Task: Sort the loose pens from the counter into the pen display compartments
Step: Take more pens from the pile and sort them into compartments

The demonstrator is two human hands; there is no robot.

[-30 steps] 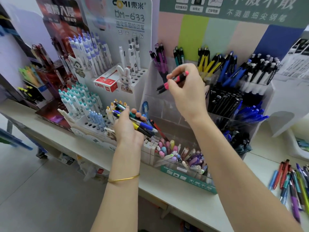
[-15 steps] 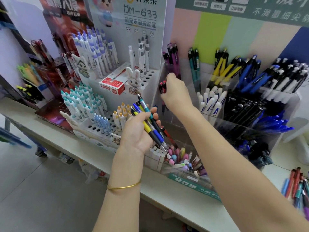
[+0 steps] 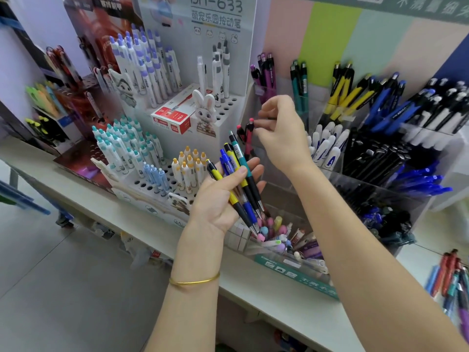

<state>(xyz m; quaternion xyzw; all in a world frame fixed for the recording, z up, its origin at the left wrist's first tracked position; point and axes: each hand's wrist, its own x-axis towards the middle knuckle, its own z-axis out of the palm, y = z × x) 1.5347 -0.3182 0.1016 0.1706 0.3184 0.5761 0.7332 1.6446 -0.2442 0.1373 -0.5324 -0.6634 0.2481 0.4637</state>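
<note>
Left hand [image 3: 218, 199], palm up at near centre, grips a bundle of pens [image 3: 234, 158] (yellow, blue and teal barrels), with the thumb laid across them and the tips pointing down toward the near compartment of pastel pens [image 3: 275, 231]. Right hand [image 3: 281, 133] is raised just beyond it with curled fingers beside two pink-capped pens [image 3: 249, 138], which stand upright in a clear compartment at the left end of the pen display [image 3: 291, 273]; whether the fingertips pinch one of them cannot be told. Further loose pens [image 3: 454, 280] lie on the counter [image 3: 279, 301] at the near right edge. To the left stands a white perforated rack [image 3: 228, 107] with a rabbit figure [image 3: 205, 110]. A gold bangle [image 3: 194, 282] circles the left wrist.
</note>
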